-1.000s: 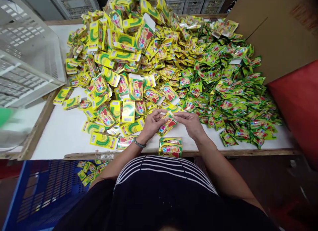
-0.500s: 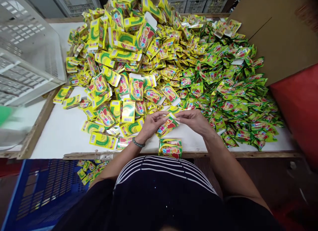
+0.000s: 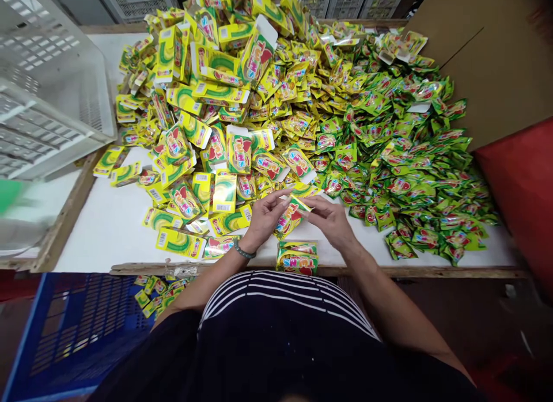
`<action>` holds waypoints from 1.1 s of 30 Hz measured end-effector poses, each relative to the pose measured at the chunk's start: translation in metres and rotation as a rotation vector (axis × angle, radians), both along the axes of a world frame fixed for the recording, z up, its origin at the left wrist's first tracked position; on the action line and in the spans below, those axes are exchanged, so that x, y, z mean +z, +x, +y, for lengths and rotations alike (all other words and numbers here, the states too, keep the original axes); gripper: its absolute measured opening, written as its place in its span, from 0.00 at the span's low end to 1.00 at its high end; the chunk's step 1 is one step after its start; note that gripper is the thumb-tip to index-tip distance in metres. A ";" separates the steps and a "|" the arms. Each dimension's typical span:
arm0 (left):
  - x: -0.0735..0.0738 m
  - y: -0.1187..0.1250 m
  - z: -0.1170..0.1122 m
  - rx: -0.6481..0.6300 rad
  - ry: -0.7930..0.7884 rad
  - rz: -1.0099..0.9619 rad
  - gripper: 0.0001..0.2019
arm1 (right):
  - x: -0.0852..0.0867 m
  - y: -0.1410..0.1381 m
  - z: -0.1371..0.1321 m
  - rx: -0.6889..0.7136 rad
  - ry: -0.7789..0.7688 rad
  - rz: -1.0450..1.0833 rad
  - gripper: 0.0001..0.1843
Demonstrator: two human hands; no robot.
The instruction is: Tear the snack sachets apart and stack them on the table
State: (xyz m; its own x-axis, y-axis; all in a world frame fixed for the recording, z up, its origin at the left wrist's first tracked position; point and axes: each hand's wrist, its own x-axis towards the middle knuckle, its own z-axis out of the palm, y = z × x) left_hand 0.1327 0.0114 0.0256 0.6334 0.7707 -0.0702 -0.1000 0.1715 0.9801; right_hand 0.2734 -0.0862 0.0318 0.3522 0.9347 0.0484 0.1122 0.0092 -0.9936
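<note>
Between my two hands is a small yellow and green candy box (image 3: 288, 217) with pink and white lettering, held at its upper end. My left hand (image 3: 266, 217), a beaded bracelet at its wrist, grips the box's left side with bent fingers. From the right, my right hand (image 3: 327, 217) pinches the box's upper right corner. Just below, at the table's front edge, lie wrapped candy packs (image 3: 297, 257). Flat and opened candy boxes (image 3: 224, 192) are scattered left of my hands. How full the held box is, I cannot tell.
A heap of green sachets (image 3: 415, 160) covers the right side, with yellow sachets (image 3: 298, 97) at the middle. A white crate (image 3: 86, 85) stands left, a cardboard sheet (image 3: 496, 62) right. Below the wooden edge (image 3: 389, 272) sits a blue crate (image 3: 86, 327) containing small packs.
My right hand has moved slightly left and down, onto the box's upper corner. The box's top end looks more folded over. My left hand has barely moved.
</note>
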 end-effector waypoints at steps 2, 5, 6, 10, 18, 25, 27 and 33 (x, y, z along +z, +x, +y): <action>-0.003 0.001 -0.002 0.017 -0.031 -0.006 0.19 | -0.007 -0.014 -0.002 -0.114 0.008 -0.070 0.19; -0.003 -0.002 0.000 -0.006 0.006 0.022 0.17 | -0.011 -0.025 -0.003 -0.166 0.024 -0.172 0.18; -0.002 -0.004 0.003 -0.034 0.031 0.041 0.17 | -0.011 -0.025 -0.004 -0.147 0.033 -0.179 0.17; 0.005 -0.011 0.016 -0.192 0.197 0.174 0.16 | -0.011 -0.004 -0.005 -0.136 0.067 -0.180 0.13; -0.017 0.019 0.006 -0.490 0.680 0.365 0.06 | -0.011 0.047 0.027 -0.229 0.055 -0.017 0.18; -0.011 0.041 0.023 0.020 1.032 0.405 0.25 | 0.012 0.053 0.060 -0.062 0.071 0.048 0.21; -0.007 0.054 0.037 -0.004 1.003 0.500 0.26 | 0.012 0.056 0.069 -0.054 0.079 0.070 0.21; -0.006 0.057 0.062 0.110 0.762 0.509 0.12 | -0.003 0.069 0.064 -0.242 0.110 -0.242 0.11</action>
